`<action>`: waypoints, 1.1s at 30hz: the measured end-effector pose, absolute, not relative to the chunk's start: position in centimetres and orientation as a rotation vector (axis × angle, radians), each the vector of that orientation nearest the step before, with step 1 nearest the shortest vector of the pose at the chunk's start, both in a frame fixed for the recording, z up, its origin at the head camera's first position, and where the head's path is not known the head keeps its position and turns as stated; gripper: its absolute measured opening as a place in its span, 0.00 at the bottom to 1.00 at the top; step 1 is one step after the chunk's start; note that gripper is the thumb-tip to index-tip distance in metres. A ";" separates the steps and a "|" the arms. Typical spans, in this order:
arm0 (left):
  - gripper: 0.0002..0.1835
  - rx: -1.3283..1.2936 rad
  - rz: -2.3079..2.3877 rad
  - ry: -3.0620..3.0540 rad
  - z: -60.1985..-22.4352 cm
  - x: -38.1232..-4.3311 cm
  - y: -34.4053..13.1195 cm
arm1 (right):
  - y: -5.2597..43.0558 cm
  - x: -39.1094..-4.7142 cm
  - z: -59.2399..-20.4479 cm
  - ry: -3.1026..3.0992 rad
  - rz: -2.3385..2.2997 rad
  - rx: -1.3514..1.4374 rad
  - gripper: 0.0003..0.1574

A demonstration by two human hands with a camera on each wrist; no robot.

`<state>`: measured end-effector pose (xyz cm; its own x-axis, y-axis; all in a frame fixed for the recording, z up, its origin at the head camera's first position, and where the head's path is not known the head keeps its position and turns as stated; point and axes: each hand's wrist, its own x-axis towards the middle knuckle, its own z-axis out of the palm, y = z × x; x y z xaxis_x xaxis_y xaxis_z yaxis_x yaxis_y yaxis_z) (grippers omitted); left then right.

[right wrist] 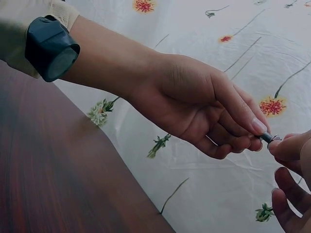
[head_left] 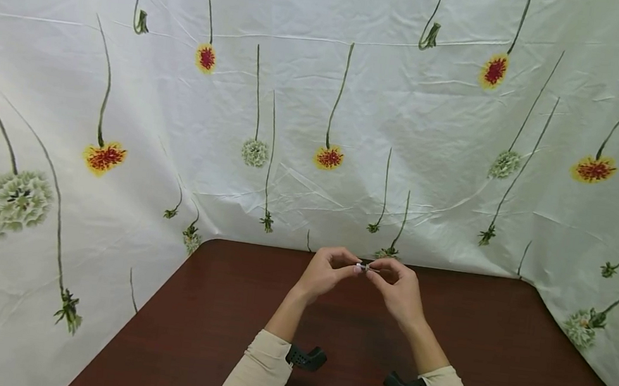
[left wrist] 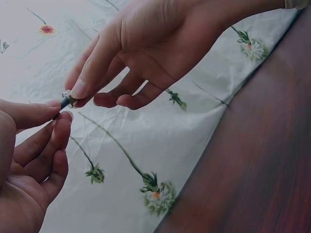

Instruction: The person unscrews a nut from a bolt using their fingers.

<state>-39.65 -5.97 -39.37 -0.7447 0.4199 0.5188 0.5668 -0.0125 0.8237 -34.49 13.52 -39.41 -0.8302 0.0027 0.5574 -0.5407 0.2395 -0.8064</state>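
A small dark metal bolt [left wrist: 64,103] with a threaded shank is held up between the two hands, above the far edge of the table. My left hand [head_left: 323,275] pinches the shank between thumb and fingertips. From the other side, my right hand [head_left: 402,295] pinches the shiny nut [left wrist: 69,97] at the bolt's end with thumb and index finger. In the right wrist view the threaded bolt [right wrist: 266,137] shows between both sets of fingertips. The fingertips hide part of the bolt and nut.
A dark reddish-brown table [head_left: 351,331] lies under the forearms. Behind and beside it hangs a white cloth [head_left: 296,109] printed with flowers and stems. Each wrist carries a black camera mount [head_left: 306,358], close to the beige sleeve.
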 end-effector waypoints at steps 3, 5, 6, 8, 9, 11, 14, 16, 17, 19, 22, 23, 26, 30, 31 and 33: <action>0.07 -1.065 -1.864 -2.131 -39.3 -39.7 -6.0 | 13.5 -34.4 -39.4 -2.115 1.632 0.471 0.14; 0.08 -1.060 -1.859 -2.137 -39.3 -39.7 -6.0 | 13.5 -34.5 -39.3 -2.147 1.627 0.439 0.17; 0.08 -1.061 -1.859 -2.138 -39.3 -39.8 -5.9 | 13.6 -34.5 -39.3 -2.162 1.623 0.426 0.17; 0.07 -1.058 -1.857 -2.139 -39.2 -39.8 -5.9 | 13.6 -34.5 -39.2 -2.173 1.621 0.402 0.17; 0.07 -1.060 -1.857 -2.136 -39.2 -39.8 -5.8 | 13.5 -34.5 -39.2 -2.171 1.615 0.397 0.16; 0.07 -1.065 -1.855 -2.131 -39.2 -39.8 -5.8 | 13.6 -34.5 -39.1 -2.152 1.606 0.411 0.13; 0.07 -1.082 -1.868 -2.115 -39.3 -39.8 -5.8 | 13.7 -34.6 -39.2 -2.129 1.604 0.450 0.09; 0.07 -1.084 -1.883 -2.107 -39.4 -39.9 -5.9 | 13.7 -34.7 -39.3 -2.123 1.615 0.484 0.11; 0.07 -1.084 -1.887 -2.105 -39.5 -39.9 -5.9 | 13.6 -34.7 -39.4 -2.127 1.621 0.490 0.13; 0.07 -1.086 -1.891 -2.104 -39.6 -39.8 -5.9 | 13.6 -34.7 -39.5 -2.149 1.621 0.482 0.16; 0.07 -1.086 -1.873 -2.107 -39.8 -39.8 -5.9 | 13.6 -34.6 -39.7 -2.180 1.596 0.438 0.18; 0.07 -1.087 -1.865 -2.108 -39.8 -39.8 -5.9 | 13.6 -34.6 -39.8 -2.186 1.587 0.425 0.17; 0.07 -1.087 -1.860 -2.105 -39.9 -39.7 -5.8 | 13.7 -34.5 -39.8 -2.183 1.571 0.425 0.14; 0.07 -1.082 -1.866 -2.109 -39.9 -39.6 -5.9 | 13.7 -34.5 -39.7 -2.157 1.602 0.477 0.14; 0.07 -1.083 -1.870 -2.108 -39.9 -39.6 -5.9 | 13.6 -34.5 -39.7 -2.162 1.611 0.485 0.16; 0.07 -1.082 -1.867 -2.109 -39.9 -39.5 -5.9 | 13.6 -34.5 -39.7 -2.177 1.622 0.486 0.19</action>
<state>-39.49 -5.92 -39.85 -0.7359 0.4227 0.5290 0.5763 -0.0193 0.8170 -34.46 13.60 -39.70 -0.8675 -0.0476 0.4952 -0.4882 0.2733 -0.8288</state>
